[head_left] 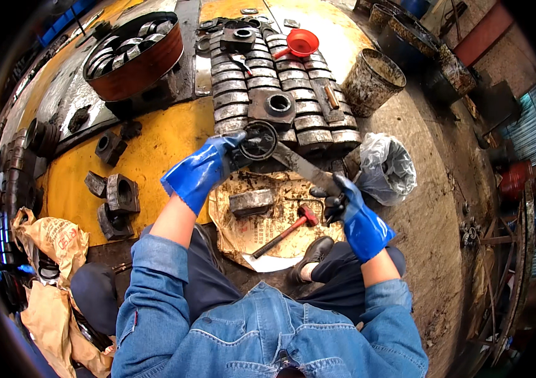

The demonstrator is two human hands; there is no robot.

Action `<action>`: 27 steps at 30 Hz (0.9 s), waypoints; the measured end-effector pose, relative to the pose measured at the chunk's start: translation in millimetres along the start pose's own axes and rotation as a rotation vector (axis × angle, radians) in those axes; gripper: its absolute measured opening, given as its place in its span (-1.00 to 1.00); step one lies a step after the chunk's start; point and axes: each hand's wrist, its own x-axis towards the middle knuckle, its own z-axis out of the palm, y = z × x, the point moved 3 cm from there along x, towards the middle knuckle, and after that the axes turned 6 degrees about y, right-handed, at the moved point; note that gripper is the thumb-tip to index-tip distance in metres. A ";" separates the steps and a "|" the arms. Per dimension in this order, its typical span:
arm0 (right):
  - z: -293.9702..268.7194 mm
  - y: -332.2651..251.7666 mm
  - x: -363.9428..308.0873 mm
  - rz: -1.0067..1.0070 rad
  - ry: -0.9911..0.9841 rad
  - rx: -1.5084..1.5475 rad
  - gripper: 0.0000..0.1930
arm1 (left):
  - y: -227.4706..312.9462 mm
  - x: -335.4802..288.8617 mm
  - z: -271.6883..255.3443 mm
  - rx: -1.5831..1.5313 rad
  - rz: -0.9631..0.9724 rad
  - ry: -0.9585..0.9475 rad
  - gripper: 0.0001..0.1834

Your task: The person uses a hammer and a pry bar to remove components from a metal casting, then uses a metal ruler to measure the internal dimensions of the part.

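Note:
In blue rubber gloves, both of my hands work in front of stacked metal rings. My left hand (210, 160) grips a dark, greasy metal ring (259, 140) by its left side. My right hand (357, 213) is closed round the near end of a long flat metal blade (305, 167), perhaps a file or scraper. The blade's far end meets the ring's lower right rim. Below, on a stained paper sack (227, 211), lie a metal block (251, 202) and a red-headed hammer (306, 216). A block with a round bore (278, 104) rests on the stacked rings (231, 97).
A red plastic scoop (302, 42) sits on the stacks. A drum of rings (134, 72) stands far left, above several bored blocks (123, 192) on a yellow plate (69, 173). On the right are a grimy bucket (373, 85) and a plastic-lined container (387, 173).

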 end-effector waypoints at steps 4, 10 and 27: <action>2.9 20.5 -9.3 0.007 -0.086 0.061 -0.51 | -17.7 -10.5 3.5 0.023 -0.172 -0.033 -0.77; 52.4 14.0 -41.8 0.055 -0.020 0.358 -0.56 | -45.5 -18.7 15.6 0.286 -0.341 -0.292 -0.55; 12.2 -346.8 1.5 -0.814 0.339 0.251 -0.82 | -19.1 -4.3 7.1 0.188 0.001 -0.262 -0.47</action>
